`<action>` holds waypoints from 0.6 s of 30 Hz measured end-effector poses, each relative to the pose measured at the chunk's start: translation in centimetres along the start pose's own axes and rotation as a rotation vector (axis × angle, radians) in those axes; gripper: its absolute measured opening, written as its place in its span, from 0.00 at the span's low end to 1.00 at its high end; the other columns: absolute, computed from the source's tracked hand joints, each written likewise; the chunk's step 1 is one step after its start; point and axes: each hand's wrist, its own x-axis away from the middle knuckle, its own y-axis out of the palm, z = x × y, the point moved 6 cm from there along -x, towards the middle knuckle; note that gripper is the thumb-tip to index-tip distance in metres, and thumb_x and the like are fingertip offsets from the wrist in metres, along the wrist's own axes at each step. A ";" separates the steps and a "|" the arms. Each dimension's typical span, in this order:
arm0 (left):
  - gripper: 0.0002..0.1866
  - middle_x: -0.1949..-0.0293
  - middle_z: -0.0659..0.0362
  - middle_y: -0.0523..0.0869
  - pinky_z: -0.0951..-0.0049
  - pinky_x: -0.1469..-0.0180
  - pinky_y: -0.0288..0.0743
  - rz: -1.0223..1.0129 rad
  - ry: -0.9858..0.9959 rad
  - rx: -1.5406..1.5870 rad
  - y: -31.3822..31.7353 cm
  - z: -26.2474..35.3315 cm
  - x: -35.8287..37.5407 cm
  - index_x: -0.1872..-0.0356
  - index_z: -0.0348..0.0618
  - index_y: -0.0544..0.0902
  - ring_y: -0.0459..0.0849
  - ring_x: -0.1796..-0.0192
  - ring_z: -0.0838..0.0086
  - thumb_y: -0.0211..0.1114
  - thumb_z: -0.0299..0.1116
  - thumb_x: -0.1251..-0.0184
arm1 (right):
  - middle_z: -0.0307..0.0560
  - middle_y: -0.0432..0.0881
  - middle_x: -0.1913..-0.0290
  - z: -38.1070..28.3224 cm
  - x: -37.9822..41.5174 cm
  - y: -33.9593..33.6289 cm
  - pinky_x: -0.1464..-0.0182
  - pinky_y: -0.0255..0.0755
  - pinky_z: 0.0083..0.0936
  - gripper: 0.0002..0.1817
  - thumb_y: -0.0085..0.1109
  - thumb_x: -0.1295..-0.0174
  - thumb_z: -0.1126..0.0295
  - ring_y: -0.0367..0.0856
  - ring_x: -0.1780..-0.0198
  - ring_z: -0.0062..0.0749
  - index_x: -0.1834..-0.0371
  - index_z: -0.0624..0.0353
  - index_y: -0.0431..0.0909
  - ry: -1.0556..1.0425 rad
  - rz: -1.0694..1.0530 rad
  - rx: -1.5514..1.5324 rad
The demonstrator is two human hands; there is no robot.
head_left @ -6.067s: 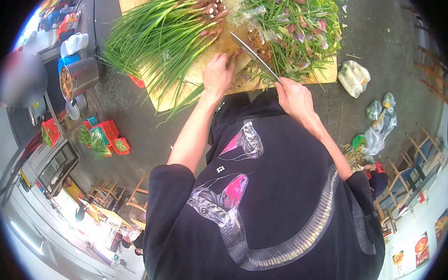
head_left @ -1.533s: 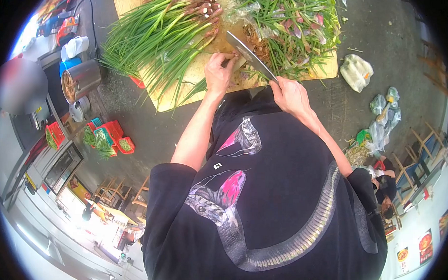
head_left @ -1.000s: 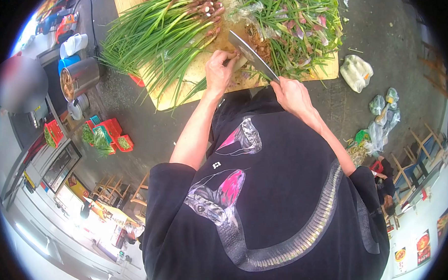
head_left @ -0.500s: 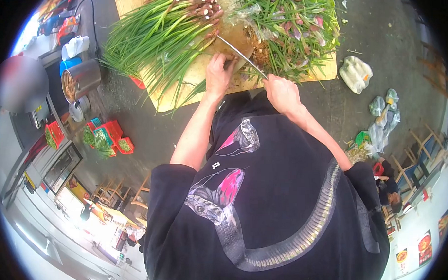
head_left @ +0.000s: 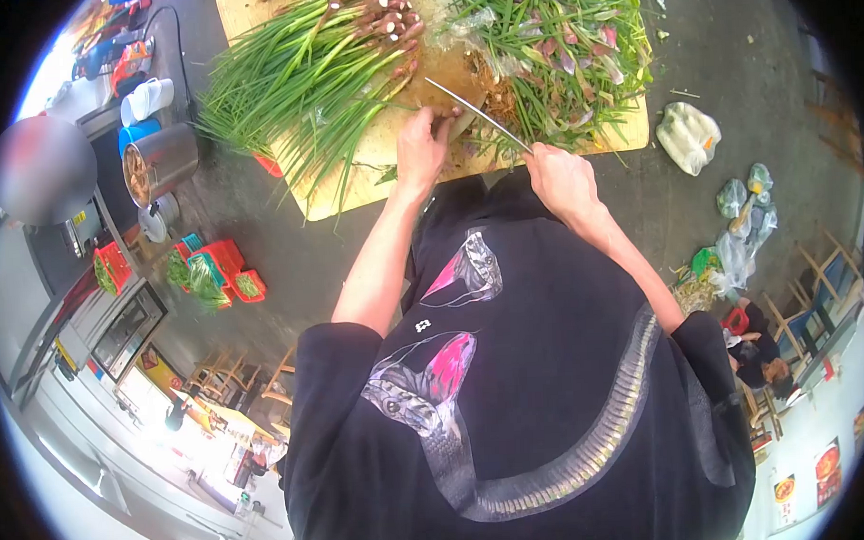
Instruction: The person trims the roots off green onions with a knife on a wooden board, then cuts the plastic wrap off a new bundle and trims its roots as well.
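My right hand (head_left: 564, 182) grips a long thin knife (head_left: 479, 114), its blade pointing up and left over the wooden board (head_left: 330, 199). Close to the blade, my left hand (head_left: 422, 148) rests at the board's near edge with its fingers pinched together; what they hold is too small to name. On the left of the board lies a pile of green onions (head_left: 302, 79) with reddish root ends toward the middle. A heap of leafy trimmings (head_left: 558, 61) covers the right side, with brown scraps beside it.
A metal pot (head_left: 162, 163) stands at the left, with red baskets (head_left: 224, 263) of greens below it. A whitish bundle (head_left: 688, 137) and plastic bags (head_left: 743, 240) lie on the floor at the right. A person (head_left: 760, 352) is at the lower right.
My right hand and the knife have shifted slightly to the right, away from my left hand. My left hand stays in nearly the same place.
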 end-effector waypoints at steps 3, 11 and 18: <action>0.09 0.63 0.45 0.92 0.58 0.57 0.84 0.063 0.146 -0.008 0.3 -0.3 -0.9 0.53 0.37 0.90 0.92 0.61 0.51 0.75 0.30 0.29 | 0.63 0.91 0.61 -0.2 -0.5 0.4 0.58 0.85 0.55 0.16 0.57 0.20 0.61 0.91 0.61 0.63 0.62 0.64 0.82 -0.010 0.010 0.019; 0.10 0.60 0.53 0.95 0.70 0.55 0.84 0.042 -0.168 0.165 0.1 -2.2 -0.6 0.49 0.37 0.91 0.91 0.63 0.72 0.72 0.32 0.22 | 0.64 0.90 0.62 -0.6 -0.7 0.2 0.57 0.83 0.56 0.16 0.59 0.20 0.62 0.90 0.60 0.65 0.62 0.65 0.81 0.022 0.009 -0.044; 0.13 0.49 0.60 0.93 0.75 0.43 0.82 -0.077 -0.219 0.643 -0.7 -3.5 -0.3 0.40 0.36 0.88 0.90 0.50 0.79 0.68 0.30 0.17 | 0.61 0.90 0.64 -0.2 -0.5 0.6 0.62 0.85 0.51 0.15 0.62 0.23 0.61 0.92 0.62 0.60 0.62 0.63 0.83 -0.019 0.072 -0.013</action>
